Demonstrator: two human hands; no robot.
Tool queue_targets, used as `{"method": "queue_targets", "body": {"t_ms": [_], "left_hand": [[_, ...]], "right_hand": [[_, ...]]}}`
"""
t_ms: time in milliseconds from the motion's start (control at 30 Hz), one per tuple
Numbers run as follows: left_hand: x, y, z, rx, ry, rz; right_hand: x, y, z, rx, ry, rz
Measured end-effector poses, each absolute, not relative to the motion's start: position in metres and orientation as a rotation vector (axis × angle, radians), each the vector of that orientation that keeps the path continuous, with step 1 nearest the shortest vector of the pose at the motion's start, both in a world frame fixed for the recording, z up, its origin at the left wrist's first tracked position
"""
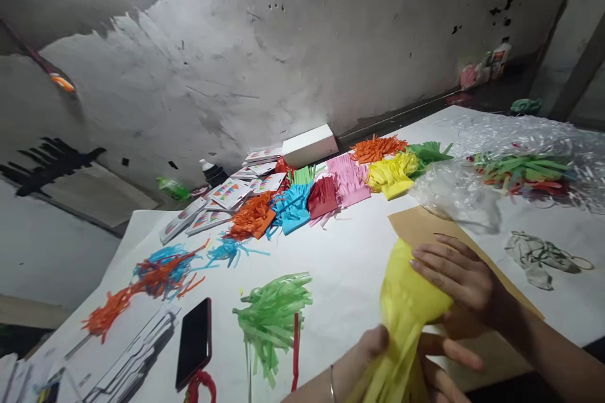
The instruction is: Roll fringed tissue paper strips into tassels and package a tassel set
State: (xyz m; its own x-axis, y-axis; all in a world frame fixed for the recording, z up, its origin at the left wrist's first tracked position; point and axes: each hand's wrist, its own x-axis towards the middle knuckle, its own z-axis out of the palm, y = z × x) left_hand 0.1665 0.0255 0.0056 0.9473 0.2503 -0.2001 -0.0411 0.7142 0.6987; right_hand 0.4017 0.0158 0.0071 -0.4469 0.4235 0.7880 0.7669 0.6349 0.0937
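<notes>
The yellow fringed paper (407, 315) sits at the near edge of the table (350, 264), its long axis running from the folded top, up and away, down to the loose strips by the person's body. The right hand (460, 283) lies flat over the top, fingers spread, pressing rather than gripping. The left hand (378, 359) is nearer the strip end and pinches it closed from below. Under them lies a brown card (425, 227); to the left, a green fringe (271, 318) and a phone (195, 343).
</notes>
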Motion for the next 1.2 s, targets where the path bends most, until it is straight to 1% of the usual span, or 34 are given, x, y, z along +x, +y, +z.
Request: {"method": "queue_targets", "body": {"t_ms": [67, 100, 200, 267, 300, 367, 467, 500, 600, 667, 733, 800, 833, 867, 967, 1100, 1200], "left_hand": [[0.168, 0.022, -0.002, 0.624, 0.128, 0.180], [0.167, 0.023, -0.004, 0.585, 0.132, 0.223], [0.153, 0.035, -0.005, 0.631, 0.218, 0.332], [0.132, 0.046, -0.005, 0.703, 0.325, 0.404], [0.117, 0.050, -0.005, 0.745, 0.396, 0.436], [0.082, 0.057, -0.008, 0.834, 0.576, 0.479], [0.022, 0.059, -0.012, 0.947, 0.977, 0.508], [0.003, 0.057, -0.013, 1.018, 1.124, 0.529], [-0.030, 0.043, -0.009, 1.452, 1.565, 0.708], [-0.025, 0.028, -0.008, 1.878, 1.753, 0.879], [0.000, 0.013, -0.013, 2.296, 1.656, 0.919], [0.036, 0.002, -0.024, 2.563, 1.228, 0.709], [0.054, -0.002, -0.031, 2.621, 1.124, 0.665], [0.069, -0.004, -0.038, 2.641, 1.063, 0.624], [0.093, -0.002, -0.053, 2.610, 0.994, 0.651], [0.089, 0.003, -0.052, 2.522, 0.965, 0.656], [0.080, 0.002, -0.045, 2.469, 0.946, 0.637]], "right_hand": [[0.422, 0.016, 0.017, -0.982, -2.115, -0.641], [0.432, 0.014, 0.024, -1.018, -2.101, -0.693], [0.452, 0.001, 0.047, -1.110, -1.976, -0.906], [0.448, -0.008, 0.050, -1.119, -1.982, -0.967], [0.440, -0.010, 0.044, -1.105, -2.030, -0.941], [0.413, -0.011, 0.021, -1.060, -2.171, -0.791], [0.361, -0.006, -0.032, -1.051, -2.275, -0.508], [0.345, -0.006, -0.048, -1.078, -2.268, -0.465], [0.310, -0.009, -0.082, -1.138, -2.250, -0.360], [0.302, -0.013, -0.089, -1.157, -2.253, -0.303], [0.304, -0.015, -0.090, -1.155, -2.271, -0.257], [0.310, -0.016, -0.088, -1.142, -2.291, -0.227], [0.314, -0.017, -0.087, -1.131, -2.299, -0.222], [0.318, -0.017, -0.085, -1.120, -2.306, -0.221], [0.325, -0.022, -0.079, -1.071, -2.312, -0.193], [0.325, -0.031, -0.070, -0.947, -2.263, 0.030], [0.320, -0.034, -0.067, -1.001, -2.160, 0.184]]}}
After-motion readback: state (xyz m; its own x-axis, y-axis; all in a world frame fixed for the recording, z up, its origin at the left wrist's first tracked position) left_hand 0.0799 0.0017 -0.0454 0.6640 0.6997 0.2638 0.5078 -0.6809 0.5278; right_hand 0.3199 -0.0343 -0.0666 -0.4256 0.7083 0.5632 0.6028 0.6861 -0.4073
